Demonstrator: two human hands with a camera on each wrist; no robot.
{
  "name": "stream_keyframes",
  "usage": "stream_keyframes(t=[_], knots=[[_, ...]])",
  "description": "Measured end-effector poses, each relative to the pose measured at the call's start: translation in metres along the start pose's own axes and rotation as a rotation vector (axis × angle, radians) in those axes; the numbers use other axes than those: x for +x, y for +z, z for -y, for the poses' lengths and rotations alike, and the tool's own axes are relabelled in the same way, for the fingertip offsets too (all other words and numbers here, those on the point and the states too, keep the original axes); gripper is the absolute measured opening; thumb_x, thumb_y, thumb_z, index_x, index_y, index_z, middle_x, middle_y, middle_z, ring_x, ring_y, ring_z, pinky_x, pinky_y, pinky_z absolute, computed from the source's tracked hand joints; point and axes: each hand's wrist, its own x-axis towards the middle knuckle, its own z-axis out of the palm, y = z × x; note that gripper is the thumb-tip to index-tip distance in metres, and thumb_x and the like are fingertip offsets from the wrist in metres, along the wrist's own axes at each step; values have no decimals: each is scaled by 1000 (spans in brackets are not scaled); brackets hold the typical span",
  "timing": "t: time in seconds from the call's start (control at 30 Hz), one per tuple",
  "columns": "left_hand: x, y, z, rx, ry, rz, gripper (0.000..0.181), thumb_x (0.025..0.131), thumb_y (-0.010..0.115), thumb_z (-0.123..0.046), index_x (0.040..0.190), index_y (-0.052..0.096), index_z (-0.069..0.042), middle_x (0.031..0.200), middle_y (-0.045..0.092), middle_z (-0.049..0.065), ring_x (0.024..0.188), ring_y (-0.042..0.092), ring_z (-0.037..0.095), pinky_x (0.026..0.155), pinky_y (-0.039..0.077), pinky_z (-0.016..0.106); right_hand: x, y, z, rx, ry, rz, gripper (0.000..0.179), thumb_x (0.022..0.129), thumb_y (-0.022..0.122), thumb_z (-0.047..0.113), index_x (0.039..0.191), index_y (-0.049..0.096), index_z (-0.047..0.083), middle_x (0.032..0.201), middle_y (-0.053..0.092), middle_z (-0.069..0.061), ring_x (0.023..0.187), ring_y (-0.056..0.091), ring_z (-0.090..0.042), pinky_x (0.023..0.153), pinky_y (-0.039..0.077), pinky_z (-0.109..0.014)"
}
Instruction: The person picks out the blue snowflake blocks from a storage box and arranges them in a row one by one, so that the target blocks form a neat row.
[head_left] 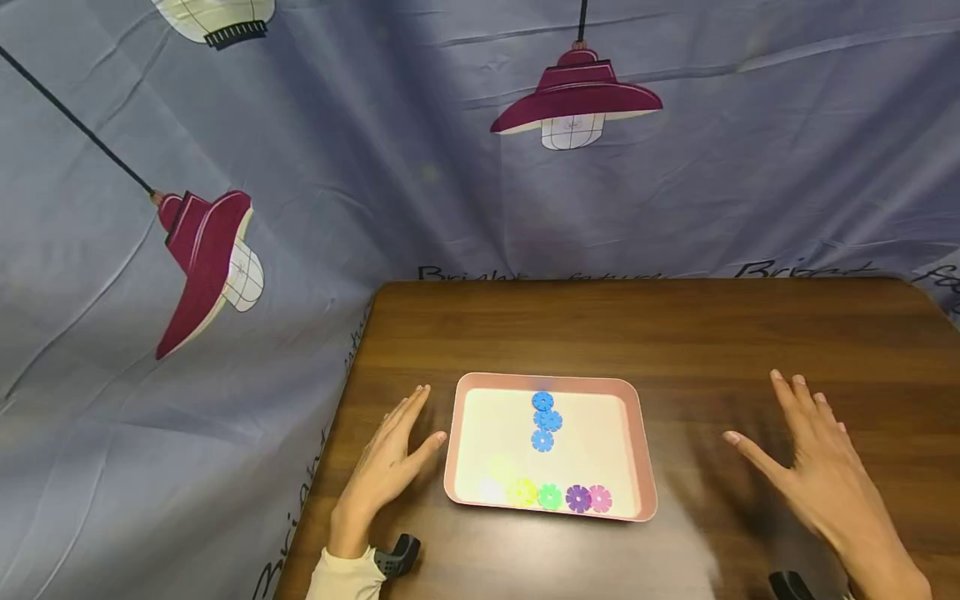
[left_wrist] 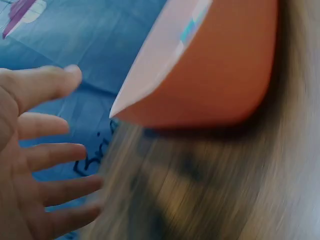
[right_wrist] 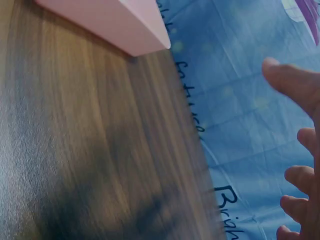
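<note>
A shallow pink tray (head_left: 555, 383) with a pale inside lies on the table. Several blue notched discs (head_left: 543, 440) form a short column in its upper middle, some overlapping. Along the near edge sit a yellow disc (head_left: 522, 492), a green disc (head_left: 550, 497), a purple disc (head_left: 578, 499) and a pink disc (head_left: 601, 499), flower-like in outline. Just left of the tray, my left hand (head_left: 386, 467) is held with fingers extended, holding nothing. My right hand (head_left: 817, 467) is farther off on the tray's right, fingers spread, also holding nothing. In both wrist views the tray's outer wall (left_wrist: 215, 85) shows beyond the hand.
The brown wooden table (head_left: 675, 325) has rounded far corners. Behind it and along its left hangs a grey-blue cloth (head_left: 360, 125) printed with lamps and lettering. A dark wrist strap (head_left: 400, 556) is on the left wrist.
</note>
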Motion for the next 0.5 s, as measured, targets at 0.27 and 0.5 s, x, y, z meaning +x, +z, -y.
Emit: stream_keyframes(t=[0.27,0.5], knots=[[10,15,0,-403,-71,146,63,96,64,-10,150,34,0,151,38,22,130,47,42,97,52,47,-2,3,1,89,96,48,93,97,61,41,157,-9,30,162,-8,-15,140,0,-56,98,7,-82],[9,19,1,-589,-158,188,62,94,62,4,150,36,-2,145,43,26,128,48,44,71,62,35,20,3,36,141,167,-23,89,89,71,46,156,12,41,151,35,-25,120,45,-57,89,47,-53]])
